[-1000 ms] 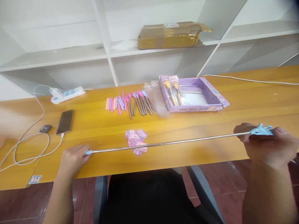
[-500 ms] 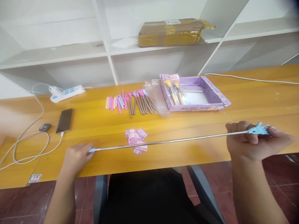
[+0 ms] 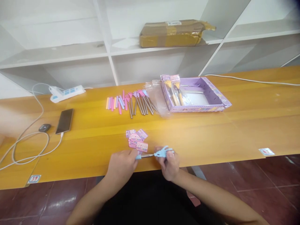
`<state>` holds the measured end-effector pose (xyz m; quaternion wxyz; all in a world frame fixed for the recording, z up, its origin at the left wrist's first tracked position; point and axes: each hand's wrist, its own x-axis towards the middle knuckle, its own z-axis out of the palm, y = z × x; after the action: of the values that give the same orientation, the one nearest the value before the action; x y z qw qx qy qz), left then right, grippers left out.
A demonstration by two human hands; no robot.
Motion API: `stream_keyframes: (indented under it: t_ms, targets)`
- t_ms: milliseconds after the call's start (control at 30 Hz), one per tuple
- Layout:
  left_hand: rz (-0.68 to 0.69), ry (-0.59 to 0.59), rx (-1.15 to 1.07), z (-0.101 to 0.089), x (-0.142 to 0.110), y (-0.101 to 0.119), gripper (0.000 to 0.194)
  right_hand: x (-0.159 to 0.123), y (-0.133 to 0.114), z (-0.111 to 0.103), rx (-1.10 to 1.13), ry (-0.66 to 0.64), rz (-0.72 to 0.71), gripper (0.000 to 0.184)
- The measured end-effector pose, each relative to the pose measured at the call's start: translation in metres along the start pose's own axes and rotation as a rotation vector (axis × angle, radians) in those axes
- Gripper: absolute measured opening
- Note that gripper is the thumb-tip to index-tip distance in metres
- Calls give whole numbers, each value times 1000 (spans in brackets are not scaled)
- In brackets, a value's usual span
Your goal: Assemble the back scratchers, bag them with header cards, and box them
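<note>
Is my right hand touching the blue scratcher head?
Touching: the head camera shows the right hand gripping the blue scratcher head by its prongs.

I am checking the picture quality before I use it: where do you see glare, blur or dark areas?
Head view: pale glare on table and floor; same view: right hand slightly blurred, parcel label unreadable, upper-right corner dark.
</note>
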<state>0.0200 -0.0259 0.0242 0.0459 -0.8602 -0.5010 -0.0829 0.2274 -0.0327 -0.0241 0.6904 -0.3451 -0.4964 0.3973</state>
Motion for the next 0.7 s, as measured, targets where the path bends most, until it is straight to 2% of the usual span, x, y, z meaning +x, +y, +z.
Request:
stream_keyframes:
  t_ms: [100,267,433,533,633,700]
  targets:
    - [6,-32,-26,1,1,7,15,-11,0,11,14,-15,51,80]
    - [-41,-49,-70,23,8,-8,14,4,3,3,-24,-76,172,80]
    - [-18,30,-161,45,9,-18,23,9,7,-3,-83,-182,254,79]
    - [-10,75,-222,48,7,-20,26,5,8,-2,-84,-204,250,79]
    - [-27,43,-271,46,6,-20,22,5,9,-4,-106,-206,266,79]
    - [-55,13,-300,44,6,-19,16,13,6,-11,-133,-266,299,79]
